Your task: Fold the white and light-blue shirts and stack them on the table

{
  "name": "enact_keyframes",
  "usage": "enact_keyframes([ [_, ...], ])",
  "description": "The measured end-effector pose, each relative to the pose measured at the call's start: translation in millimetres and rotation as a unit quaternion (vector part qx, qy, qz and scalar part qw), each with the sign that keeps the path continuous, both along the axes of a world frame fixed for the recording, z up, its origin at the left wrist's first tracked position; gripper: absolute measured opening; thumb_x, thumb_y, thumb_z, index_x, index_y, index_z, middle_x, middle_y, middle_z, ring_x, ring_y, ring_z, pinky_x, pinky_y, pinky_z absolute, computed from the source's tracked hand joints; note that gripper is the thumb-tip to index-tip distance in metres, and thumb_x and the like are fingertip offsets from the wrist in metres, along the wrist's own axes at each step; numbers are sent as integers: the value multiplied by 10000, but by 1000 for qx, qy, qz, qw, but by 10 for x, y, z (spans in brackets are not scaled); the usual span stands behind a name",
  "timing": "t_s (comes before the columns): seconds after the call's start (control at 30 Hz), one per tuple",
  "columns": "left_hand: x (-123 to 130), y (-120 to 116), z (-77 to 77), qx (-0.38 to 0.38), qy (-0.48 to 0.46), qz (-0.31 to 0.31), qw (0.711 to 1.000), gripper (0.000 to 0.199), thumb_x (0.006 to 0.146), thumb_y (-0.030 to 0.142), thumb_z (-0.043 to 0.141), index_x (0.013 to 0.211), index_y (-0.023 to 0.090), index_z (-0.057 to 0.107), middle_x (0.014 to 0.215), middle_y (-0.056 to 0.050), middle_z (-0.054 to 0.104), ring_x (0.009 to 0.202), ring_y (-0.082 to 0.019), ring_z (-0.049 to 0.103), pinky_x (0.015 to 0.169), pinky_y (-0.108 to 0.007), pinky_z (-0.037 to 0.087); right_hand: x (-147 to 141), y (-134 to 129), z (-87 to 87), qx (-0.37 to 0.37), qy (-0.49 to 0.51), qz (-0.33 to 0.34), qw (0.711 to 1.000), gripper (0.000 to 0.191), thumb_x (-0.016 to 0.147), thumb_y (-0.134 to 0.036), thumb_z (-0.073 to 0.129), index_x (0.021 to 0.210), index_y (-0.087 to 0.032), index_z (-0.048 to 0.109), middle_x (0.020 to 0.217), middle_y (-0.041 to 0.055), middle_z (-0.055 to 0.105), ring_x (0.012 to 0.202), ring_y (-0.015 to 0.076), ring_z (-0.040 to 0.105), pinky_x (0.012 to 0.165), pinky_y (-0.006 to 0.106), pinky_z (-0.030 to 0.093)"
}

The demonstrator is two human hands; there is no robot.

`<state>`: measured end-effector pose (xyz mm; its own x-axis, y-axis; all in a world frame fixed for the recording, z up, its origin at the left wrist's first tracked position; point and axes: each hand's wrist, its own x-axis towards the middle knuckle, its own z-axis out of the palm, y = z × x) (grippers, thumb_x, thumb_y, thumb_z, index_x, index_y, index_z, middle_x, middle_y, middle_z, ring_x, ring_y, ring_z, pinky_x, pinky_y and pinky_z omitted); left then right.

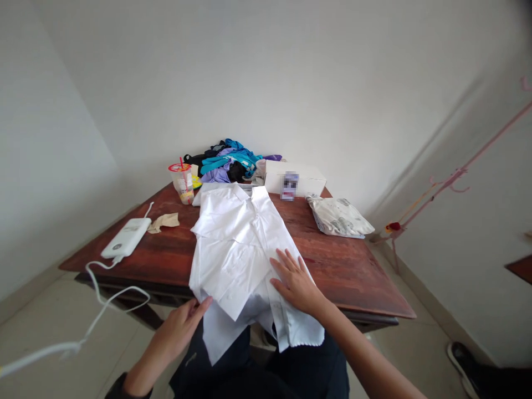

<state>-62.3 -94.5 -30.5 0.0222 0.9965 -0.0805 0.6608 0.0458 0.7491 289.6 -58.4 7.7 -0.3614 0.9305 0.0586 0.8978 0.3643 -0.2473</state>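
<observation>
A white shirt [233,244] lies partly folded along the table, its lower end hanging over the front edge toward my lap. At its near left edge is my left hand [180,321], thumb on top of the cloth and fingers curled at or under the border, pinching it. Flat on the right part of the shirt rests my right hand [295,280], palm down with its fingers spread. Several folds and creases run across the fabric.
On the wooden table [344,271] are a power bank [127,237] with a white cable, a brown paper napkin [165,221], a plastic drink cup [183,183], a clothes pile [233,158], a white box [307,178] and a folded patterned cloth [341,216]. A pink rack [453,177] stands right.
</observation>
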Motion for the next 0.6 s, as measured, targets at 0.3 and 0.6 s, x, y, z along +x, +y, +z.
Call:
enact_keyframes([
  [0.3, -18, -2, -223, 30, -198, 88, 976, 483, 776, 633, 721, 1007, 216, 644, 934, -73, 791, 935, -291, 769, 871, -377, 607, -615, -144, 199, -42, 36, 213, 976, 587, 1012, -509, 538, 1545, -274, 463, 1712, 101, 220, 1583, 335, 158, 1257, 562, 226],
  [0.6, 95, 20, -290, 65, -228, 95, 967, 450, 753, 546, 748, 992, 224, 544, 884, -37, 740, 808, -240, 758, 736, -325, 615, -678, -96, 96, -68, 38, 219, 973, 696, 957, -620, 576, 1553, -282, 453, 1720, 94, 182, 1591, 327, 122, 1263, 583, 150],
])
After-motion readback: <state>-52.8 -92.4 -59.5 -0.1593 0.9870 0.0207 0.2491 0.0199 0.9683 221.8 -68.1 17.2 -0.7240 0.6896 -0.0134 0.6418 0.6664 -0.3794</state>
